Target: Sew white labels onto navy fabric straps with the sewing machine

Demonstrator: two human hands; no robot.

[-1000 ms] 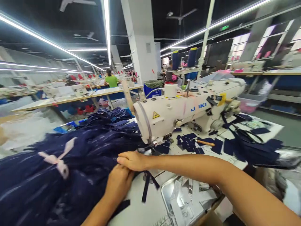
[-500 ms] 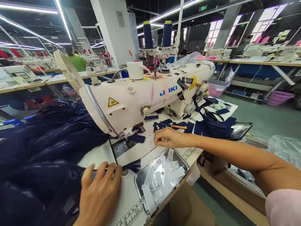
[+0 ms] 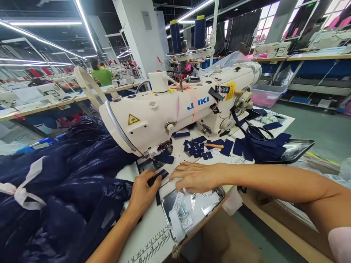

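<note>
My left hand [image 3: 145, 190] pinches a dark navy fabric strip [image 3: 161, 176] between thumb and fingers, just in front of the needle area of the white sewing machine [image 3: 161, 120]. My right hand [image 3: 196, 176] reaches in from the right, palm down, its fingers apart and pointing at that strip. It hovers over the back edge of a metal tray [image 3: 167, 208]. White printed labels [image 3: 178, 223] lie in the tray, and the right hand covers some of them. Another navy fabric piece [image 3: 166, 158] rests beside the presser foot.
Several navy scraps [image 3: 197, 148] and a wooden-handled tool [image 3: 214, 145] lie behind my right hand. Black-handled scissors [image 3: 259, 132] sit on navy fabric farther right. A large navy fabric pile [image 3: 68, 197] with a pale bow [image 3: 22, 193] fills the left side. A person in green [image 3: 102, 76] is in the background.
My left hand has moved forward and right from the table edge to the needle area, now with the strip in it. My right hand has come nearer, over the tray. The view has shifted.
</note>
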